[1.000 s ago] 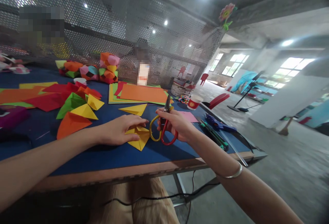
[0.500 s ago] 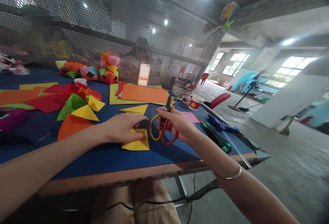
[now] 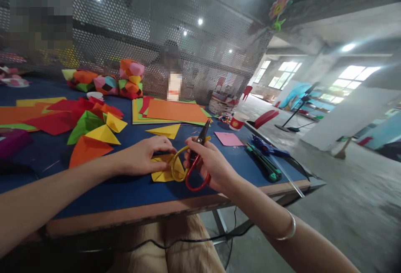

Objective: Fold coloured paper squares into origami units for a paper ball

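My right hand (image 3: 216, 162) is closed around a pair of scissors (image 3: 200, 140) with one red and one yellow handle loop. Their dark blades point up and away from me. The yellow loop overlaps the right part of a folded yellow paper (image 3: 159, 176) on the table. My left hand (image 3: 148, 155) presses this paper, with its thumb on top and its bent fingers at the far side. Just beyond lies a yellow paper triangle (image 3: 167, 131). A pink paper square (image 3: 229, 138) is to the right of the scissors.
Coloured folded papers (image 3: 89, 127) lie on the left, with a sheet stack (image 3: 177, 112) behind. Finished paper shapes (image 3: 131, 79) stand near the mesh screen. On the right are a paper cup (image 3: 239, 120), a green cutter (image 3: 263, 164) and a blue glue gun (image 3: 269, 147).
My right hand has brought the scissors left and nearer to me, so the yellow loop now overlaps the folded paper. My left fingers have curled in over the paper.
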Tool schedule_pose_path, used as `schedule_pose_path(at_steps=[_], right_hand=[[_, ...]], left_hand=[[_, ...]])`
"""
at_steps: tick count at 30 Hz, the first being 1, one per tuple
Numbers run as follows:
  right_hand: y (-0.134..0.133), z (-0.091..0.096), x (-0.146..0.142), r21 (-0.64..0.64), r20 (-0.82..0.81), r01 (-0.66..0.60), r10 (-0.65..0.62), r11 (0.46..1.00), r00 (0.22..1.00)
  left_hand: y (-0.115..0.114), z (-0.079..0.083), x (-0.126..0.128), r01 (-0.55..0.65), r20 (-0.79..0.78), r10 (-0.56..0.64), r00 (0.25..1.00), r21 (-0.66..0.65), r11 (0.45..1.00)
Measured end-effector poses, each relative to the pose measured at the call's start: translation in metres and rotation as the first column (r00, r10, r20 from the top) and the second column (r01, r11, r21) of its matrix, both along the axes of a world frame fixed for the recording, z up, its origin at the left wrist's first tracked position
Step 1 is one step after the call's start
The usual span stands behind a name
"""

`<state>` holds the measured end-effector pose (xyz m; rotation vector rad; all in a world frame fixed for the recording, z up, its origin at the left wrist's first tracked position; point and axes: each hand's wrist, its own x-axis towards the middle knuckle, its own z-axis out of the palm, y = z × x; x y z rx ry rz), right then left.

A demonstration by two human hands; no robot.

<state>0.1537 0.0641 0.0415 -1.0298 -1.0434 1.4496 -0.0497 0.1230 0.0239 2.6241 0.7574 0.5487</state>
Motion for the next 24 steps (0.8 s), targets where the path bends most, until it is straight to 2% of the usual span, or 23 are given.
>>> schedule_pose_path(at_steps=[5,9,24], right_hand=[[0.002,0.002,0.001,-0.019,0.016,0.013,-0.013,1.0,1.0],[0.001,0.005,0.0,-0.038,0.036,0.008,-0.007,0.999,0.999],[-0.005,0.01,-0.027,-0.043,0.079,-0.041,0.044,0.998,0.996]], left_hand=[[0.005,0.01,-0.016,0.103,-0.035,-0.107,0.994,-0.107,0.989],[0.007,0.015,-0.021,0.14,-0.069,-0.152,0.986,-0.154,0.978],[0.009,0.012,-0.024,0.192,-0.099,-0.211,0.972,-0.173,0.966]])
